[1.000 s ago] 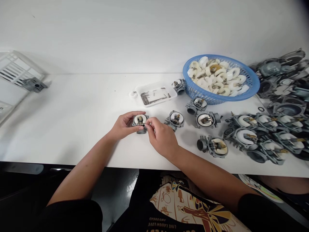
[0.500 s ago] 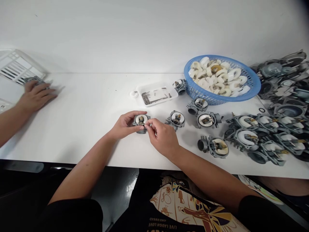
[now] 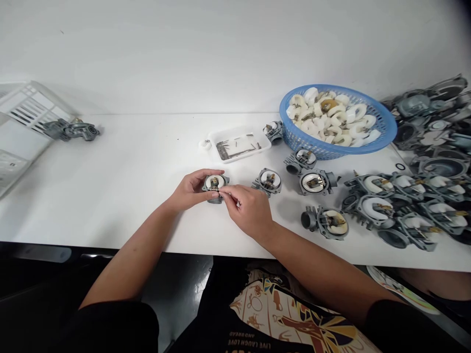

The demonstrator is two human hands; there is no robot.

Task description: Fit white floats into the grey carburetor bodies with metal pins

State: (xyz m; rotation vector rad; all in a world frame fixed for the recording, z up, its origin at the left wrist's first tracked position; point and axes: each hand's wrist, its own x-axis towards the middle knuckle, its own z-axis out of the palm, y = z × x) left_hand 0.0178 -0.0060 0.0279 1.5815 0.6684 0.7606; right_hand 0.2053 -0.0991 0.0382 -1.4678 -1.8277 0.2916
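A grey metal carburetor (image 3: 215, 200) with a white float (image 3: 211, 183) inside it and a brass part in the middle stands on the table in front of me. My left hand (image 3: 187, 190) holds it from the left, with thumb and fingers around its body. At its right front edge my right hand (image 3: 247, 206) is closed in a pinch. A thin metal pin shows faintly at those fingertips, mostly hidden. Just right of my right hand lies another carburetor (image 3: 270, 181) with a float. Behind my hands a white tray (image 3: 241, 156) contains several thin metal pins (image 3: 222, 150).
A blue basket (image 3: 294, 138) full of white floats stands at the back right. Several carburetors (image 3: 377, 211) crowd the right side, with more metal parts (image 3: 419, 105) piled behind. At far left are a white plastic crate (image 3: 22, 142) and a carburetor (image 3: 75, 130).
The other person's hand at the far left has gone out of view, uncovering a carburetor beside the crate. My hands stay nearly still at the held carburetor.
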